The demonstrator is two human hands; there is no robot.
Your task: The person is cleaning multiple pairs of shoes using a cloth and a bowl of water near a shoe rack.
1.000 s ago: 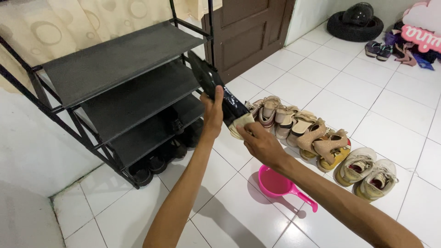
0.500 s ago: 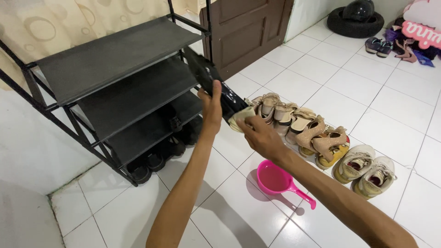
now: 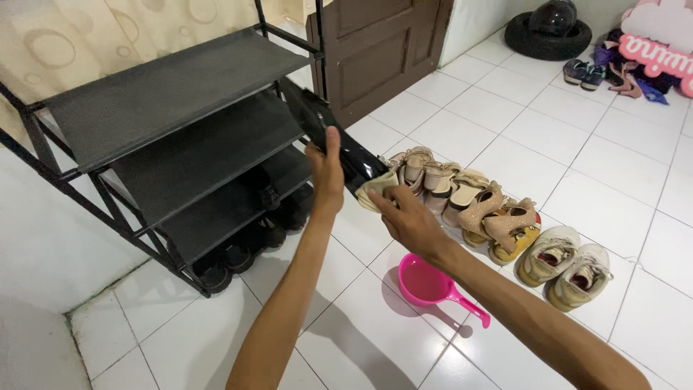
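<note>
Being gripped by the left hand at frame centre, a black shoe is being wiped with a cloth pinched in the right hand; further strokes are likely being called for.

Both bare forearms are stretched forward from the lower edge of the view, converging toward the middle. The left hand is raised with the wrist nearly straight, the thumb pointed upward and the fingers wrapped out of sight in a closed grip. The right hand is held slightly lower and just beside it, back turned upward, knuckles bent, fingers curled down in a pressing grip.
</note>
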